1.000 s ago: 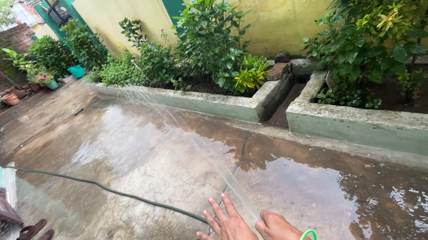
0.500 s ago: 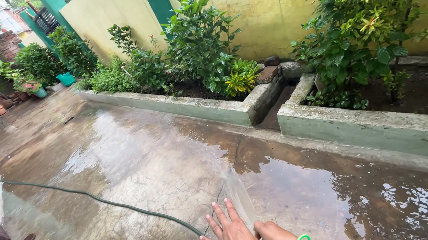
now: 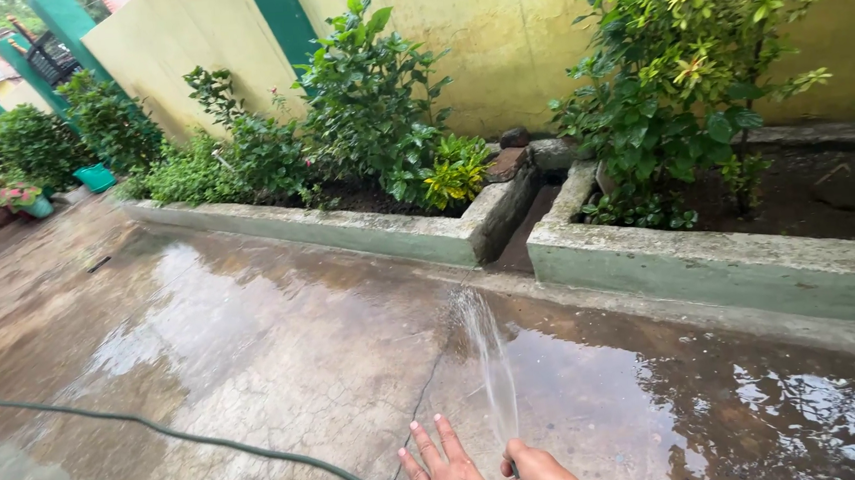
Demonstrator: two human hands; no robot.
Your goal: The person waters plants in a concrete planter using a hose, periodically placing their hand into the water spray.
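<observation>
Head view: right hand (image 3: 539, 475) is clenched on the green hose (image 3: 160, 434) end at the wet pavement's (image 3: 285, 350) near edge, spraying water (image 3: 492, 366); left hand (image 3: 446, 474) beside it, fingers spread

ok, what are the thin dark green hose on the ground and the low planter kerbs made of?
Thin dark green hose: looks like flexible rubber or plastic, matte; it curves loosely across the wet floor. Low planter kerbs: probably cast concrete or plastered masonry, rough top, faded pale green paint on the face, chipped edges. The right hand grips the hose end, the left hand spread beside it.
</observation>
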